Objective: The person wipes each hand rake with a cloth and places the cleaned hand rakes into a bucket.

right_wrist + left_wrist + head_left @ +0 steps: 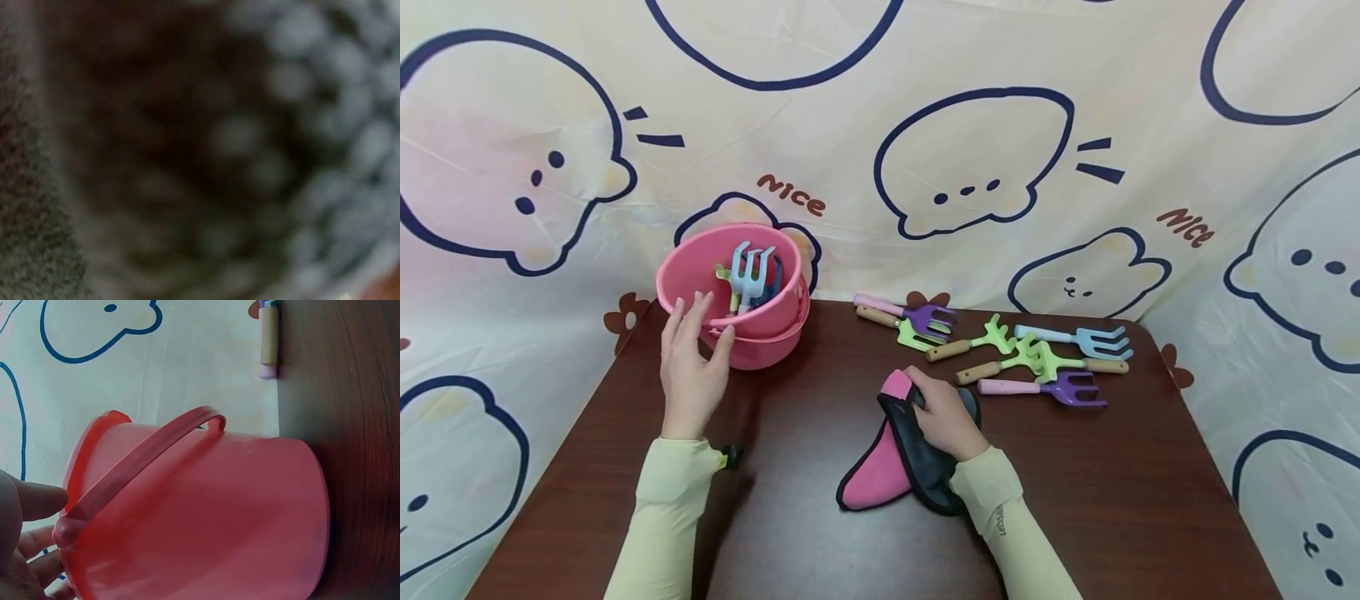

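Observation:
My right hand (pixel 945 414) grips a soft pink-and-black fabric piece (pixel 880 471) with black edging and a dark side, low over the table's middle. In the right wrist view, a blurred dark surface with greyish bumps (pixel 300 81) fills the picture. My left hand (pixel 695 371) is at the front left of two nested pink buckets (pixel 767 352), fingers spread and relaxed. Its thumb (pixel 44 500) lies right by the rim, near the handle (pixel 150 453). Inside the upper bucket stand a light blue hand fork (pixel 751 275) and other small green and dark blue tools.
Along the back right of the brown table (pixel 805 533) lie several small garden tools, among them a purple fork (pixel 1071 390), a light blue fork (pixel 1090 340) and a green rake (pixel 996 335). A cartoon-print cloth (pixel 820 158) hangs close behind the table.

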